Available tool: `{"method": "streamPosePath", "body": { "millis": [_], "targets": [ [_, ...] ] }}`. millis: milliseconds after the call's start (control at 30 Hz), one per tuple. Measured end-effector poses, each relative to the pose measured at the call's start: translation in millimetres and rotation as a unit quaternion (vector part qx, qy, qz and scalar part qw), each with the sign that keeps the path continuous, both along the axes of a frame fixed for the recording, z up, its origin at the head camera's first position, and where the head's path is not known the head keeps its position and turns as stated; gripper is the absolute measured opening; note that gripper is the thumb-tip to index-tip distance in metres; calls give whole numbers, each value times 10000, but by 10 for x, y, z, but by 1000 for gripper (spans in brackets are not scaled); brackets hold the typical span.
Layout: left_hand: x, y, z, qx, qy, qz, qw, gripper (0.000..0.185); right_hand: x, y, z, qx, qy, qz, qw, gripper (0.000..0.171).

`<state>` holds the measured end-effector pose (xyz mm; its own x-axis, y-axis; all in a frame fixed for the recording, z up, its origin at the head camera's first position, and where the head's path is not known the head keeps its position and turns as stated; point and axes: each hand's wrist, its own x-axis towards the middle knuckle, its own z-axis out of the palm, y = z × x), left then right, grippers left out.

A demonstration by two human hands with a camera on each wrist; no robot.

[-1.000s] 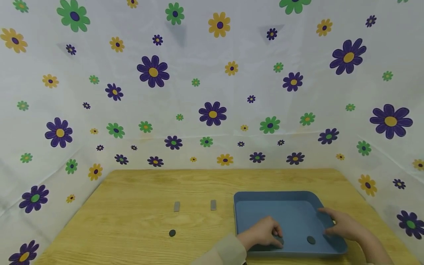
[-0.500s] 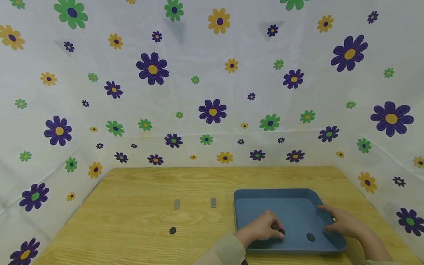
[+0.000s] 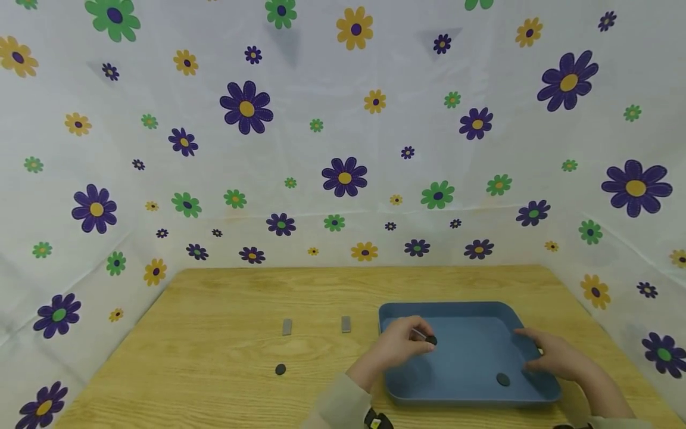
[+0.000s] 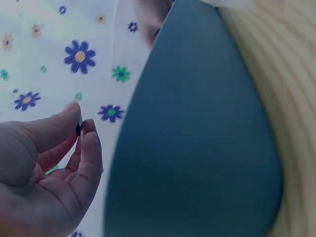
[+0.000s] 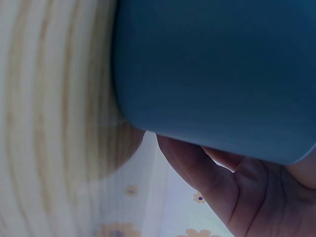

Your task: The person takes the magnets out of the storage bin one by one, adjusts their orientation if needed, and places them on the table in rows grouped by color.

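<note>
A blue tray [image 3: 461, 313] sits on the right of the wooden table. Above its left part, my left hand [image 3: 423, 337] pinches a small dark disc [image 3: 431, 340] between thumb and fingers. The left wrist view shows the same disc [image 4: 78, 129] edge-on at the fingertips [image 4: 89, 127], with the tray [image 4: 197, 148] beside it. A second dark disc [image 3: 502, 379] lies on the tray floor near the front right. My right hand [image 3: 541, 356] grips the tray's right rim. In the right wrist view its palm [image 5: 222, 187] is against the tray wall [image 5: 212, 74].
A third dark disc [image 3: 280, 369] lies on the bare table [image 3: 225, 310] left of the tray. Two small grey bars [image 3: 287, 326] [image 3: 345, 323] lie further back. Flower-printed white sheets [image 3: 343, 149] wall the table on three sides.
My left hand has risen from the tray floor with a dark disc and moved back and left over the tray. The right hand stays on the rim.
</note>
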<state>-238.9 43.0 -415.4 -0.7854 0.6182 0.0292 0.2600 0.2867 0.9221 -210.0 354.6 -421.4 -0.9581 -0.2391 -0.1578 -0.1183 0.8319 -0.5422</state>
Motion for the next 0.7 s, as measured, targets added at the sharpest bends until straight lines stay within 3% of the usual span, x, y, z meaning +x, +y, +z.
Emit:
{"method": "streamPosePath", "body": {
  "millis": [133,533,700],
  "targets": [
    [-31,-212,-4,16,206,278,9994,11,0,-3,11,-3,-33,-10,10000,69],
    [-98,-864,-135,-541,1113,595,9905,9,-15,7,-5,11,-55,38,10000,70],
    [-104,-1161,-165,-954,1042,899,9859,10,-20,15,-14,-41,-21,105,9999,70]
  ]
}}
